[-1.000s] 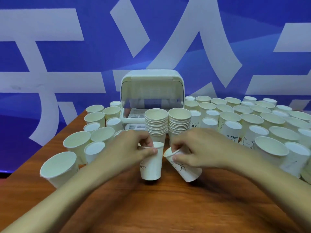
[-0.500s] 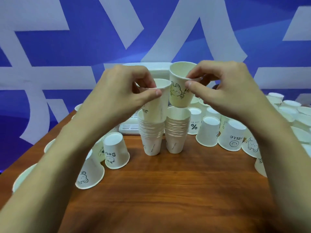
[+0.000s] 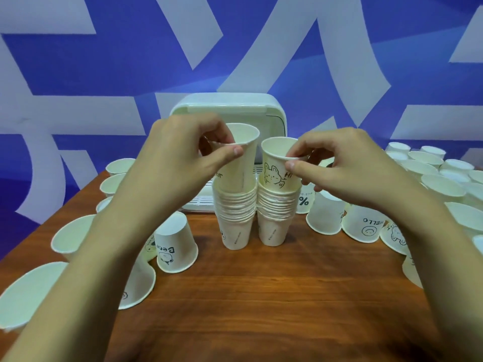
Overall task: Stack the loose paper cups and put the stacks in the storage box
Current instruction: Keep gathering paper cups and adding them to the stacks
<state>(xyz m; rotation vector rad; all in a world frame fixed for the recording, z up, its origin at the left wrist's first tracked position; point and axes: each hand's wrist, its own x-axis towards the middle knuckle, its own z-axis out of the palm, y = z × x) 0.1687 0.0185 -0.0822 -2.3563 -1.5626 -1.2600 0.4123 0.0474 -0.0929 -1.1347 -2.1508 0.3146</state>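
Two stacks of white paper cups stand side by side at the table's middle, the left stack (image 3: 236, 212) and the right stack (image 3: 276, 212). My left hand (image 3: 183, 158) pinches the rim of a plain cup (image 3: 241, 163) whose base sits partway in the left stack. My right hand (image 3: 337, 165) pinches the rim of a bunny-print cup (image 3: 274, 168) sunk into the top of the right stack. The white storage box (image 3: 230, 111) stands right behind the stacks, its lower part hidden by my hands and the cups.
Several loose cups lie on the wooden table (image 3: 261, 296) at the left, some upside down like the "Bear" cup (image 3: 175, 244). Many more crowd the right side, including a "HELLO" cup (image 3: 366, 223). A blue and white wall rises behind.
Both hands lifted a cup each off the table, carried them above the two stacks, and have now lowered them into the stack tops. The view tilted up and back down.
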